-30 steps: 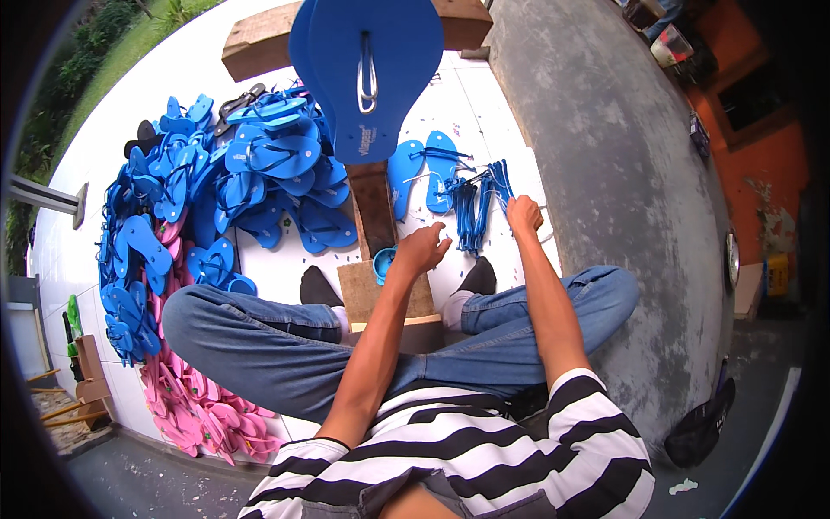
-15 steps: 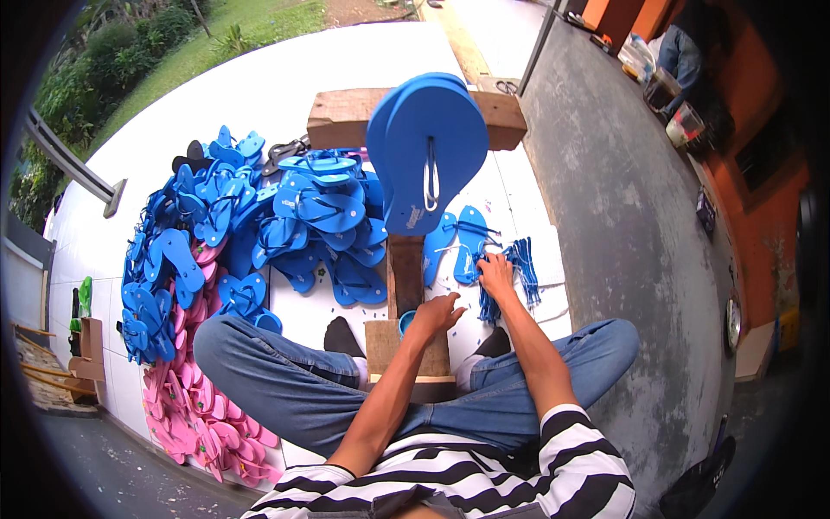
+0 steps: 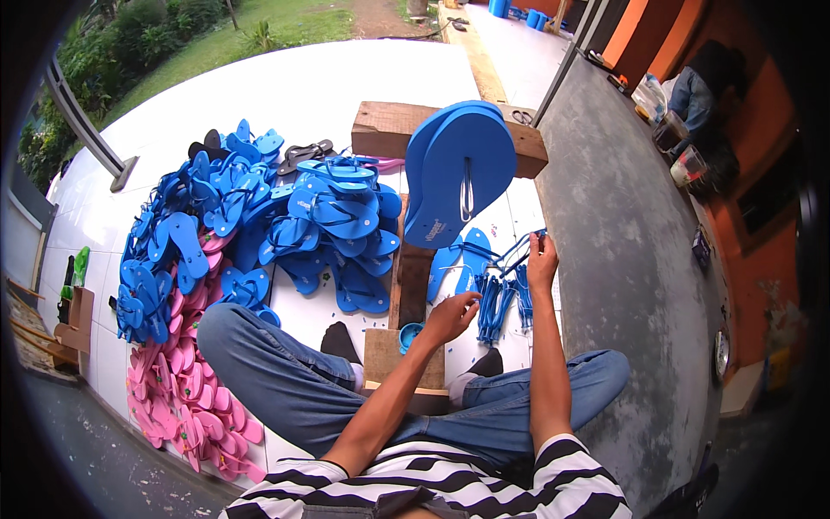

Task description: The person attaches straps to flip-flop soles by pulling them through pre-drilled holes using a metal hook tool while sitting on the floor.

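My right hand [image 3: 543, 262] is raised with its fingers pinched on a dark blue flip-flop strap [image 3: 517, 248], above a bundle of blue straps [image 3: 494, 313] on the white tiles. Left of that bundle, my left hand [image 3: 453, 318] hovers with loosely stretched fingers, apparently holding nothing. In front of me, a stack of blue flip-flop soles [image 3: 450, 164] hangs at a wooden stand [image 3: 393, 125]; a metal loop [image 3: 467, 195] sticks out of the top sole. Behind the straps, a pair of blue soles [image 3: 474, 255] lies flat, partly hidden.
A heap of blue flip-flops [image 3: 341, 212] spreads on the left, with pink flip-flops [image 3: 194, 402] nearer me. A small blue cup [image 3: 410, 336] sits on the stand's wooden base [image 3: 380, 348]. Scissors [image 3: 521, 117] lie beyond the beam. Another person [image 3: 696, 91] is at far right.
My right hand has lifted away from the bundle to the right, drawing up a blue strap. My left hand has shifted slightly right. The head view has turned a little.
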A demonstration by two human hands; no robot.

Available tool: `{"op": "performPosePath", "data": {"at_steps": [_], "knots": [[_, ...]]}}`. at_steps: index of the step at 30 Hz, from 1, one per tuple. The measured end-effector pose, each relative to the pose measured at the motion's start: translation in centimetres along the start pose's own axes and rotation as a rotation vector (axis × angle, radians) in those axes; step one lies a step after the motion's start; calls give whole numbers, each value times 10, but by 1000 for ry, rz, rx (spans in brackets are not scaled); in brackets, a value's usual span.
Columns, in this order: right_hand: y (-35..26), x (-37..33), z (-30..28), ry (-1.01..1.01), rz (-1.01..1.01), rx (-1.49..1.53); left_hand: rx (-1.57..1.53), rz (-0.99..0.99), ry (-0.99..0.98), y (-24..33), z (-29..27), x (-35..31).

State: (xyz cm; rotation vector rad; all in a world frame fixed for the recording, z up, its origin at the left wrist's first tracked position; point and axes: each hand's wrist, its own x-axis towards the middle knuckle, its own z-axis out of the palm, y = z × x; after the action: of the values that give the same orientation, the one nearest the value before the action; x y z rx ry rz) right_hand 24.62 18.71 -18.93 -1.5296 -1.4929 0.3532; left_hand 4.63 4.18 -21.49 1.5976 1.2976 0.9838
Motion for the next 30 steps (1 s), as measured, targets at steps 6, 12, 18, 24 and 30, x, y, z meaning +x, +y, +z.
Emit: {"op": "performPosePath", "data": {"at_steps": [6,12,18,24,30], "knots": [[-75,-39,-6,-450,146,428,148,320,503,21,-9,14],[-98,-85,-17,-699,325,709,-303,-153,122,41,-30,5],[-108,-90,-54,-766,421,787,-798,-372,-131,80,-68,-20],[-127,-127,-59,-521,654,1030,-758,-296,-392,105,-56,-64],[-133,-157,-51,-328,667,970,-256,-149,-86,90,-31,-97]]}}
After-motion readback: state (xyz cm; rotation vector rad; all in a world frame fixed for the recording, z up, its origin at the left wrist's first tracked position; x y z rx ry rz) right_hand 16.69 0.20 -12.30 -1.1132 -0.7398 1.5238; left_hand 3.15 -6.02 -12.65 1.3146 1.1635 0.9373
